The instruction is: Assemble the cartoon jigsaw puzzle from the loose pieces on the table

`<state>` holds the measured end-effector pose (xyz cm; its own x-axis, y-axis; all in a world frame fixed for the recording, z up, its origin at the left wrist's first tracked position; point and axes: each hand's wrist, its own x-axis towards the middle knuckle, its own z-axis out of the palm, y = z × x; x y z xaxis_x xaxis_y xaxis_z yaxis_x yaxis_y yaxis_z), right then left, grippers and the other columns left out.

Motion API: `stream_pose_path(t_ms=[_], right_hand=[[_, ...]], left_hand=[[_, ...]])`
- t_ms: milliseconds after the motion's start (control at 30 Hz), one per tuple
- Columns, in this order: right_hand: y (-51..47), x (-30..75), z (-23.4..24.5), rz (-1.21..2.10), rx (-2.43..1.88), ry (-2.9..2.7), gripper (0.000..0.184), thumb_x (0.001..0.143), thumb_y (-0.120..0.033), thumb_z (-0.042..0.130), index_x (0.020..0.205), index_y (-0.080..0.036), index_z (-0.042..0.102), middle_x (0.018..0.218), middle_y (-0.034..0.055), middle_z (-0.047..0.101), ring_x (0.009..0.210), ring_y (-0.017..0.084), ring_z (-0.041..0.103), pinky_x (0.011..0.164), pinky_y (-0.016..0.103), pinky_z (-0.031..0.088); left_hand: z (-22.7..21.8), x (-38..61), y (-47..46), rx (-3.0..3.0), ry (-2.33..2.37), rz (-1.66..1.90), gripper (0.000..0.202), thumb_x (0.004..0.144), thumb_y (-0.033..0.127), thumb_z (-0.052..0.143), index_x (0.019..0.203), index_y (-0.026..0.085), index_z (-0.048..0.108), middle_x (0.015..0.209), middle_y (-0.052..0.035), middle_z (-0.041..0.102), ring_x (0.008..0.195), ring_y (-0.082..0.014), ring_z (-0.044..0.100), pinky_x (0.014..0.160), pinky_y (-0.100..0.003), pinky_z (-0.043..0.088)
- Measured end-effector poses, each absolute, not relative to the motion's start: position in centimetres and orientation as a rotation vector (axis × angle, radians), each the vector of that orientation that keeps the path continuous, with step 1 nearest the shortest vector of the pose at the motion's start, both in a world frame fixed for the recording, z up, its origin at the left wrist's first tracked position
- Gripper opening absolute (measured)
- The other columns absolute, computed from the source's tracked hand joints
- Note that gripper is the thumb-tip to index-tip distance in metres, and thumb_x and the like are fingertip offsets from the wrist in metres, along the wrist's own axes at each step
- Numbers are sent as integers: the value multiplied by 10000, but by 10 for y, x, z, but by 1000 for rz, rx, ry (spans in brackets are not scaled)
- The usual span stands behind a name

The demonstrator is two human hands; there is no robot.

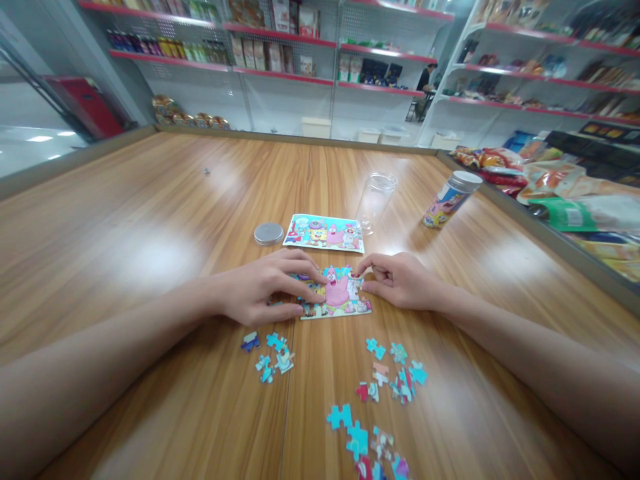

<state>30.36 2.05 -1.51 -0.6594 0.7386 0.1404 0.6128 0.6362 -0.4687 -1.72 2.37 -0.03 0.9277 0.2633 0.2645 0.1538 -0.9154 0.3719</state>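
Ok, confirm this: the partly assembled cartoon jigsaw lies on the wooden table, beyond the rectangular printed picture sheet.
Wrong: the head view shows the partly assembled cartoon jigsaw on the wooden table, in front of the rectangular printed picture sheet, not beyond it.

The table [225, 413] holds one puzzle [337, 295], two jars [376, 203] [447, 203], two lids [269, 233] [468, 178]

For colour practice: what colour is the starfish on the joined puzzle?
The starfish is pink, in the head view.

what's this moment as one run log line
left hand: on puzzle; right hand: at its right edge; picture: beyond puzzle; loose pieces: nearer side
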Motion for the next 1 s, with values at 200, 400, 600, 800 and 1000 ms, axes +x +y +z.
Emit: stream_pose_path(t_ms=[200, 400, 600, 800, 1000], right_hand=[[20, 305, -16, 541, -1027, -2537, 265, 918, -341, 633, 1126, -177, 634, 565, -84, 407, 495, 61, 383, 546, 208, 244], [18, 309, -22, 434, -940, -2465, 529, 819, -111, 528, 1337, -165, 438, 571, -107, 369, 481, 71, 368, 526, 204, 241], [19, 310, -20, 265, -863, -2662, 465, 751, -94, 505, 1165, -233, 666, 584, -68, 511, 504, 64, 419, 571, 208, 287], [21, 312, -20, 304, -860, -2668, 475, 758, -99, 503, 1183, -224, 675, 558, -71, 506, 492, 66, 435, 559, 206, 294], [23, 314, -20, 322, -834, -2651, 454, 773, -96, 502, 1172, -227, 675, 526, -84, 428, 470, 59, 405, 544, 207, 289]], left_hand=[[0, -17, 24, 2723, 296, 480, 341, 866, 250, 684, 1204, 282, 710, 1308, -101, 643, 1201, -287, 569, 1057, -490, 473], [1, -17, 23, 2736, 299, 461, 335, 876, 244, 667, 1206, 279, 708, 1318, -99, 639, 1201, -286, 566, 1058, -489, 466], [1, -17, 24, 2735, 300, 427, 334, 887, 249, 653, 1217, 263, 703, 1334, -104, 626, 1218, -288, 548, 1072, -495, 442], [-1, -21, 28, 2433, 340, 513, 297, 922, 254, 616, 1200, 241, 721, 1317, -114, 640, 1226, -274, 570, 1087, -474, 426], [-20, -38, 51, 1628, 651, 1113, 252, 821, 366, 686, 733, 133, 723, 762, -72, 650, 755, -158, 603, 676, -282, 481]])
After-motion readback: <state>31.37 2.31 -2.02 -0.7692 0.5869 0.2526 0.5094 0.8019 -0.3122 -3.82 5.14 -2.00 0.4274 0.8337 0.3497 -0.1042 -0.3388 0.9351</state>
